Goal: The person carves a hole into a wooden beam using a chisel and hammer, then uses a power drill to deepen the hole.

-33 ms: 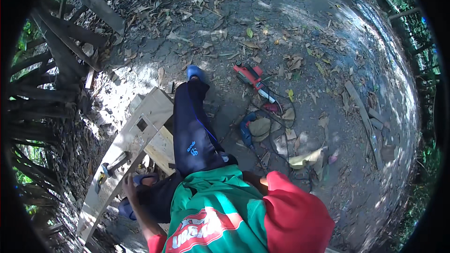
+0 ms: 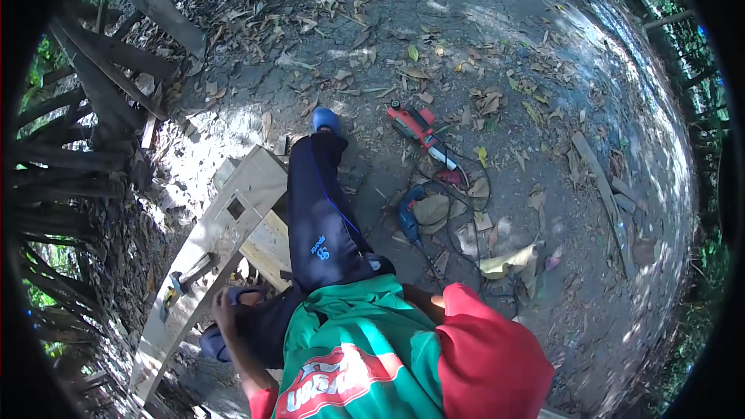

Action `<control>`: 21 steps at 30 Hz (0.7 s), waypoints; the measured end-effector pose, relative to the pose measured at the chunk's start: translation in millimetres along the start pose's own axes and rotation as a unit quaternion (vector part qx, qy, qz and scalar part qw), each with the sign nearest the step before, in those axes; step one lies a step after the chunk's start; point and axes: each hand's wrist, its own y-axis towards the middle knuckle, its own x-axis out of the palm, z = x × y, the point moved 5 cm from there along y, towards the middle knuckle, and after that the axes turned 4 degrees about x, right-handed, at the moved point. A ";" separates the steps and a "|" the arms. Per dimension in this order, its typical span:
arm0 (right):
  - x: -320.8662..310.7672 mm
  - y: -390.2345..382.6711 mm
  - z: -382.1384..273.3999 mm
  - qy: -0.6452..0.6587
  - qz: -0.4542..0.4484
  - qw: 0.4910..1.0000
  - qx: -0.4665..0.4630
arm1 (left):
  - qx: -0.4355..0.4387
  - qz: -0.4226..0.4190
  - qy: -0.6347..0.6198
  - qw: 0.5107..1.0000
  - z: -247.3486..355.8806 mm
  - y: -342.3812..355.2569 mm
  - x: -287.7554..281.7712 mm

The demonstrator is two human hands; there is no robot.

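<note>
My left hand (image 2: 223, 310) hangs beside the inner edge of a long, pale wooden plank (image 2: 198, 252) with a square hole cut near its far end. Its fingers look loosely extended, with nothing visible in them. On the plank lie a hammer (image 2: 192, 271) and, nearer me, a small dark and yellow tool (image 2: 168, 297). My sandalled left foot (image 2: 248, 296) is just right of that hand. Of my right arm, the red sleeve (image 2: 497, 349) and a bit of bare forearm (image 2: 423, 300) show at my waist; the right hand's fingers are hidden by the green shirt.
A second timber (image 2: 266, 251) lies under the plank. Right of my outstretched leg (image 2: 322, 217), a red corded power tool (image 2: 419, 128) and a blue drill (image 2: 408, 213) with a long bit lie among cables. Farther right are board offcuts (image 2: 605, 194); stacked dark planks (image 2: 101, 85) stand far left.
My left hand has shifted slightly to the right, away from the plank's edge and closer to my left foot. The tools lie where they were.
</note>
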 end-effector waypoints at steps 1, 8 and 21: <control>-2.4 0.2 -2.2 -0.007 -0.003 1.000 -0.009 | -0.004 -0.068 0.003 0.998 11.8 -14.8 34.0; -79.3 121.8 -19.3 -0.118 0.031 0.992 -0.026 | -0.036 -0.299 0.116 0.947 46.5 -52.6 130.0; -271.1 253.0 36.9 -0.266 0.073 0.946 0.170 | -0.224 -0.310 0.270 0.884 104.4 -5.3 129.2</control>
